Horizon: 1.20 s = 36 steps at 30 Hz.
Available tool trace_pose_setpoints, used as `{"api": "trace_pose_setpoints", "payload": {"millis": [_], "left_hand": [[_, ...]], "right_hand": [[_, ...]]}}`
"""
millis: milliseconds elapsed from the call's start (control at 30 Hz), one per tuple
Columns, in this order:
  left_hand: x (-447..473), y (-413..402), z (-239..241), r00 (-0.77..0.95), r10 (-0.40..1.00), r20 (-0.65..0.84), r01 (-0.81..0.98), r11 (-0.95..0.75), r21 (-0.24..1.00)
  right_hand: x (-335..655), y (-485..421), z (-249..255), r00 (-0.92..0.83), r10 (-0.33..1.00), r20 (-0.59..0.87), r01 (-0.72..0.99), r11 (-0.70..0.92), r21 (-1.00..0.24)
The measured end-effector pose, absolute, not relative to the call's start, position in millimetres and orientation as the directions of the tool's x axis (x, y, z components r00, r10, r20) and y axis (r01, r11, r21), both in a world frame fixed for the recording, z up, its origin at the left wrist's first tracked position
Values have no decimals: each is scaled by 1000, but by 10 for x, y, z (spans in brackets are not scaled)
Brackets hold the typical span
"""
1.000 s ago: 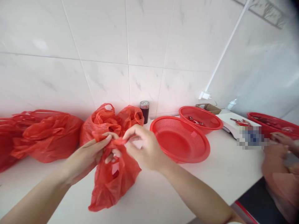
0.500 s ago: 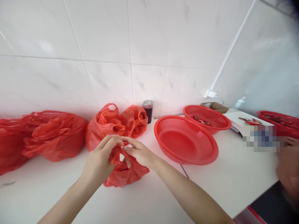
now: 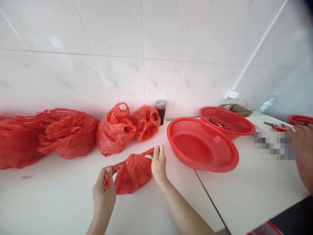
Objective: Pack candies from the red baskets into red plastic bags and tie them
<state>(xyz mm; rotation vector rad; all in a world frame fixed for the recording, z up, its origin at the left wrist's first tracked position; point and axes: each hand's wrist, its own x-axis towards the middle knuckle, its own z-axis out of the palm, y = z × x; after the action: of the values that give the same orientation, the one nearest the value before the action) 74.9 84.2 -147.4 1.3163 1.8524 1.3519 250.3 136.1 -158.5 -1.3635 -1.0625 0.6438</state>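
Observation:
A small red plastic bag [image 3: 133, 174] rests on the white table, gathered at its top, with contents too veiled to name. My left hand [image 3: 104, 187] is closed on one of its handles, and a loose end of the plastic pokes out of the fist. On the other side, my right hand [image 3: 159, 163] pinches the opposite handle. Both handles are stretched outward, away from the gathered neck. Behind it stand a fuller red plastic bag [image 3: 114, 130] and a smaller red bag [image 3: 146, 123], neither touched by my hands.
More bulging red bags [image 3: 70, 137] line the wall at left. A red basket [image 3: 195, 147] stands right of my hands, and another red basket [image 3: 234, 120] behind it holds small metal pieces. A dark jar [image 3: 161, 112] is by the wall. Another person's hand [image 3: 304, 147] is at far right.
My hands have moved apart from close together over the bag, pulling its handles to either side. The bag's opening has drawn into a tight gathered neck.

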Motion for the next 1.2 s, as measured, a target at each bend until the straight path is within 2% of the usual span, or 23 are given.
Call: {"api": "trace_pose_setpoints", "payload": {"millis": [100, 200, 267, 367, 567, 700, 833, 933, 1067, 1200], "left_hand": [[887, 945, -1515, -474, 871, 129, 361, 59, 931], [882, 1094, -1581, -426, 893, 146, 555, 130, 822], [812, 1181, -1650, -364, 921, 137, 697, 172, 697], [677, 1295, -1766, -286, 952, 106, 807, 180, 562], [587, 1469, -1946, -191, 981, 27, 913, 167, 372], [612, 1497, -1967, -128, 992, 20, 944, 115, 310], [590, 1424, -1952, -129, 991, 22, 942, 115, 314], [541, 1244, -1949, -152, 988, 33, 922, 130, 365], [478, 909, -1906, -190, 980, 57, 874, 142, 465], [428, 788, -1729, -240, 970, 39, 750, 160, 642]], "right_hand": [[2328, 1387, -1633, 288, 909, 300, 532, 109, -840], [2287, 1458, -1682, 149, 954, 261, 729, 72, -681], [2359, 1522, -1742, 161, 959, 231, 760, 29, -650], [2529, 1630, -1861, 206, 957, 206, 764, -26, -645], [2630, 1777, -2065, 205, 958, 198, 837, -67, -544], [2622, 1797, -2123, 215, 950, 228, 865, -77, -495], [2662, 1802, -2148, 247, 936, 250, 854, -88, -512], [2693, 1816, -2166, 284, 921, 267, 825, -93, -557], [2718, 1827, -2180, 312, 904, 292, 767, -58, -639], [2732, 1818, -2165, 299, 893, 336, 685, 45, -727]]}}
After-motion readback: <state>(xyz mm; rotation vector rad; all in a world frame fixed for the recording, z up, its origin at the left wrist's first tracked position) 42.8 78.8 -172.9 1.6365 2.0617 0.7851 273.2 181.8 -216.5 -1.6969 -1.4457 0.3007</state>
